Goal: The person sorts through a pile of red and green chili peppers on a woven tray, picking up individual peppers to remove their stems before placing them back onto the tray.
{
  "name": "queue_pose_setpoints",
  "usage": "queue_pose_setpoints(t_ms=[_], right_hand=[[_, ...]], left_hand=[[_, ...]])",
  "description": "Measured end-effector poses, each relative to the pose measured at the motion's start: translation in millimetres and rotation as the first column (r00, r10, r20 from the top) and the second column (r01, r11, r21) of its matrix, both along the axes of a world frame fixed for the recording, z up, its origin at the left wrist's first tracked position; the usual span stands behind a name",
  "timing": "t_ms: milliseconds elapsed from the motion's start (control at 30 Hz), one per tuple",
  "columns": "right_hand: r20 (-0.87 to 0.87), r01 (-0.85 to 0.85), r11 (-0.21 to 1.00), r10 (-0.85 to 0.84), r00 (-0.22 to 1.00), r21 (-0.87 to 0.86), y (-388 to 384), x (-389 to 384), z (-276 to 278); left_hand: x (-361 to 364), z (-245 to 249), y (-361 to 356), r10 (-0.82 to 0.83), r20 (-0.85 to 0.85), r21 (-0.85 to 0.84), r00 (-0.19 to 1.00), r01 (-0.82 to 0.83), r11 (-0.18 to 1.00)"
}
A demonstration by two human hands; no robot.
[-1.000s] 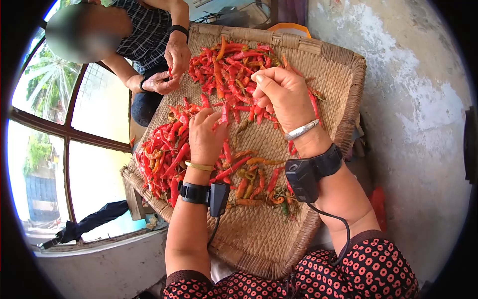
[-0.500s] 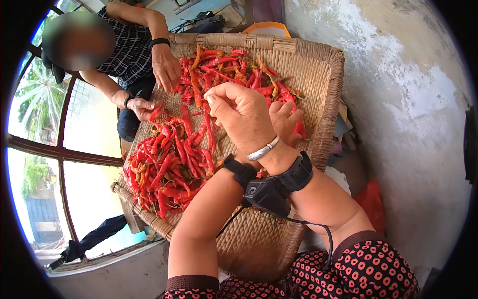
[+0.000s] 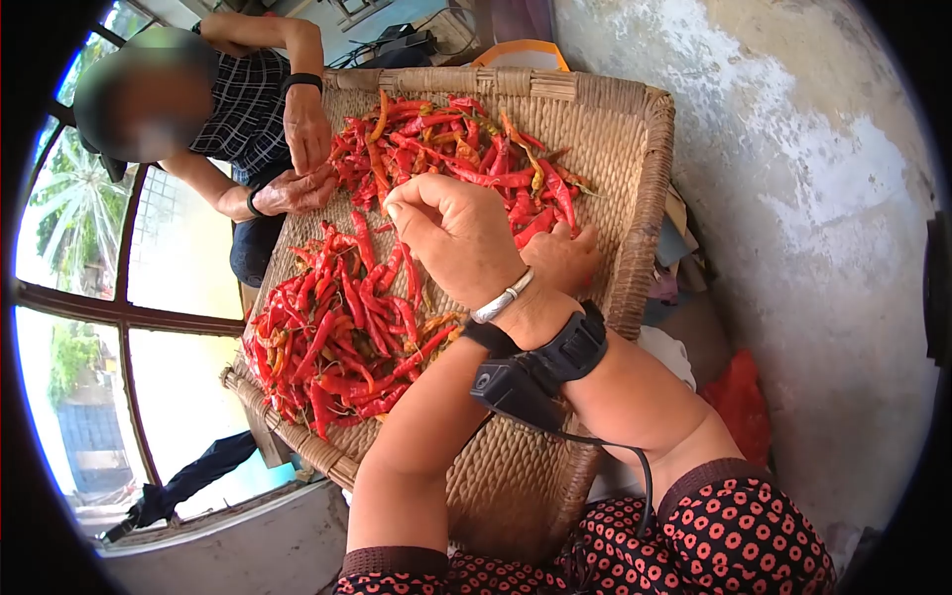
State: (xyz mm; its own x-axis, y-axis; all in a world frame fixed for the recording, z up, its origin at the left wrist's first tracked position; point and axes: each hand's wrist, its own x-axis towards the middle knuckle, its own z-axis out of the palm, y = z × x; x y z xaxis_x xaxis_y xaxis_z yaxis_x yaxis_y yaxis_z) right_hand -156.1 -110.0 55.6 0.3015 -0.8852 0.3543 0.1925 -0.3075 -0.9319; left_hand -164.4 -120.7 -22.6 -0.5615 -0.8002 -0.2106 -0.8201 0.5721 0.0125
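The chillies (image 3: 342, 322) lie in two red heaps on a woven tray (image 3: 526, 486), and the far heap (image 3: 451, 149) sits by its top rim. The right hand (image 3: 451, 233) hangs above the gap between the heaps, fingers curled in and thumb against forefinger; I cannot tell if it pinches anything. The left hand (image 3: 563, 260) crosses under the right wrist and touches the far heap, its grip hidden. A bangle (image 3: 501, 297) and a black wrist camera (image 3: 511, 387) sit on the arms. A co-worker's hands (image 3: 302, 164) work at the tray's left edge, beside a window (image 3: 119, 317).
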Motion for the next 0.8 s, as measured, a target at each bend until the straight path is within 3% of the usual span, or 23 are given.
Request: queue_pose_setpoints(t_ms=[133, 200, 233, 300, 333, 367, 400, 467, 500, 533, 600, 667, 700, 800], right_hand=[[-0.018, 0.041, 0.997, -0.042, 0.999, -0.066, -1.5, -0.1, -0.6], [0.008, 0.058, 0.996, -0.058, 0.998, -0.071, -2.3, -0.1, -0.2], [0.033, 0.072, 0.994, -0.069, 0.997, -0.079, -2.0, -0.2, 0.1], [0.038, 0.071, 0.996, -0.070, 0.997, -0.049, -3.4, -2.9, 2.4], [0.044, 0.073, 0.997, -0.072, 0.996, -0.022, -5.0, -4.7, 4.4], [0.047, 0.074, 0.997, -0.073, 0.996, -0.018, -6.7, -7.9, 6.2], [0.071, 0.083, 0.997, -0.083, 0.994, 0.005, -9.6, -11.7, 8.4], [0.139, 0.103, 0.994, -0.108, 0.984, 0.041, -19.5, -16.6, 9.0], [0.210, 0.083, 0.991, -0.104, 0.972, 0.109, -21.9, -19.8, 10.7], [0.281, 0.056, 0.984, -0.103, 0.954, 0.171, -23.7, -23.3, 14.6], [0.284, 0.051, 0.969, -0.120, 0.951, 0.240, -24.1, -29.4, 21.2], [0.235, 0.012, 0.973, -0.068, 0.970, 0.230, -26.1, -34.3, 19.6], [0.235, 0.008, 0.973, -0.064, 0.970, 0.231, -25.8, -34.2, 18.9], [0.227, 0.004, 0.971, -0.060, 0.972, 0.240, -24.9, -32.9, 17.9]], left_hand=[[1.4, -20.0, 1.0, 0.018, 0.013, 0.005, 1.000, -0.018, 1.000], [7.7, -33.6, -1.6, 0.181, -0.043, 0.062, 0.983, -0.178, 0.982], [14.2, -31.5, 1.3, 0.179, -0.042, 0.066, 0.983, -0.176, 0.982], [34.9, 6.8, 11.1, 0.081, -0.387, -0.032, 0.919, -0.102, 0.994], [45.5, 6.0, 10.9, 0.080, -0.383, -0.031, 0.920, -0.099, 0.995], [56.0, 1.2, 10.8, 0.222, -0.753, 0.188, 0.619, -0.121, 0.975], [62.6, 6.9, 12.6, 0.384, -0.907, 0.383, 0.171, -0.041, 0.923], [73.5, 20.7, 27.2, 0.563, -0.729, 0.611, -0.388, 0.002, 0.792], [81.2, 31.8, 34.7, 0.539, -0.817, 0.571, -0.203, -0.159, 0.806], [92.6, 30.1, 37.4, 0.582, -0.737, 0.652, -0.344, -0.135, 0.746], [108.4, 38.2, 50.2, 0.543, -0.767, 0.634, -0.342, -0.280, 0.720], [127.7, 35.6, 59.3, 0.473, -0.845, 0.535, -0.251, -0.433, 0.726], [134.9, 35.5, 64.2, 0.467, -0.831, 0.556, -0.302, -0.455, 0.695], [158.2, 30.7, 70.3, 0.392, -0.872, 0.485, -0.292, -0.612, 0.624]])
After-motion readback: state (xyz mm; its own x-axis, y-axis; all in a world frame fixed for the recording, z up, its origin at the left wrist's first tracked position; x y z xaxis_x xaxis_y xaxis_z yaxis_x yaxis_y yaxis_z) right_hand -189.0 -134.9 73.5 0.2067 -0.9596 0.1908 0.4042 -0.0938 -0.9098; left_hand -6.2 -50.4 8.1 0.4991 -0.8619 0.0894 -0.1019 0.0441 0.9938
